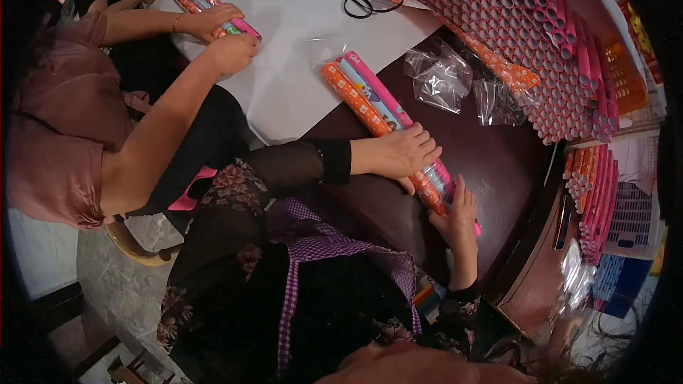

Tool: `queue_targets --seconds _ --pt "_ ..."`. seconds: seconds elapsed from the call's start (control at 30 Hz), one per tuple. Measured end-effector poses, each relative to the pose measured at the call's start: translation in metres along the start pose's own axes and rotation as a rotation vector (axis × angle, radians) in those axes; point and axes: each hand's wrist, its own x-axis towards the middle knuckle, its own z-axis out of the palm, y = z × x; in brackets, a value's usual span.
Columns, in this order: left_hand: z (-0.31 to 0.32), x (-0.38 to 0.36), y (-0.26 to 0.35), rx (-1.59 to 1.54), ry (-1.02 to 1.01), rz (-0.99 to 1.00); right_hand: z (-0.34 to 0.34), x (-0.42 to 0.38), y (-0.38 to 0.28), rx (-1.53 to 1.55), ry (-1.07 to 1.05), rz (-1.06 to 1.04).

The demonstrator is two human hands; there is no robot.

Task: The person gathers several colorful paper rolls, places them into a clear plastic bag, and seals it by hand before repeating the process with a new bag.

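A bundle of patterned paper rolls (370, 99), one orange, one light blue and one pink, lies slantwise on the dark tabletop in a clear plastic sleeve. My left hand (404, 153) reaches across its middle, with the fingers over the far side and the thumb on the near side. Around the near end of the bundle curls my right hand (457, 219), fingers on one side and thumb on the other. The sleeve's loose clear end (327, 48) sticks out past the far end of the rolls.
Clear plastic bags (437, 77) lie beyond the bundle. A large stack of orange and pink rolls (523, 43) rises at the right. On the left, a co-worker's hands (231, 46) press on another bundle over white paper (284, 92). A black cord (363, 1) lies at the back.
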Motion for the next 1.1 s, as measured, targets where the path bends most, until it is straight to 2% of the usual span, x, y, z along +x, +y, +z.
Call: queue_targets --seconds 0.17,0.27,0.37,0.43,0.53,0.57,0.63,0.7,0.77,0.93,1.1 --pt "0.003 0.007 0.006 0.061 -0.023 -0.026 0.008 0.024 -0.005 -0.045 0.045 -0.065" --pt "0.008 0.010 0.009 0.058 0.088 -0.015 0.010 0.034 -0.009 -0.047 0.028 -0.057" --pt "0.009 0.013 0.014 0.012 0.080 -0.022 0.015 0.033 -0.007 -0.009 0.038 -0.074" --pt "0.005 0.013 0.012 -0.201 0.021 -0.018 0.019 0.033 -0.004 -0.009 0.062 -0.078" --pt "-0.016 0.002 -0.001 -0.136 0.065 0.067 0.015 0.016 0.000 -0.032 0.021 -0.095" --pt "-0.020 -0.007 -0.012 -0.156 -0.045 0.021 0.008 0.007 -0.003 0.001 0.004 -0.115" --pt "-0.030 -0.029 -0.035 -0.108 -0.141 -0.058 0.002 -0.012 -0.002 0.014 -0.007 -0.102" --pt "-0.035 -0.048 -0.046 -0.070 -0.168 -0.076 0.003 -0.027 0.000 0.011 -0.058 -0.035" --pt "-0.034 -0.057 -0.051 -0.165 -0.229 -0.081 0.003 -0.039 0.004 0.026 -0.048 -0.039" --pt "-0.029 -0.053 -0.026 -0.101 -0.088 -0.062 -0.003 -0.044 0.002 0.030 -0.048 -0.019" --pt "-0.025 -0.042 -0.014 -0.092 -0.051 -0.083 -0.008 -0.027 -0.003 0.047 -0.084 -0.026"
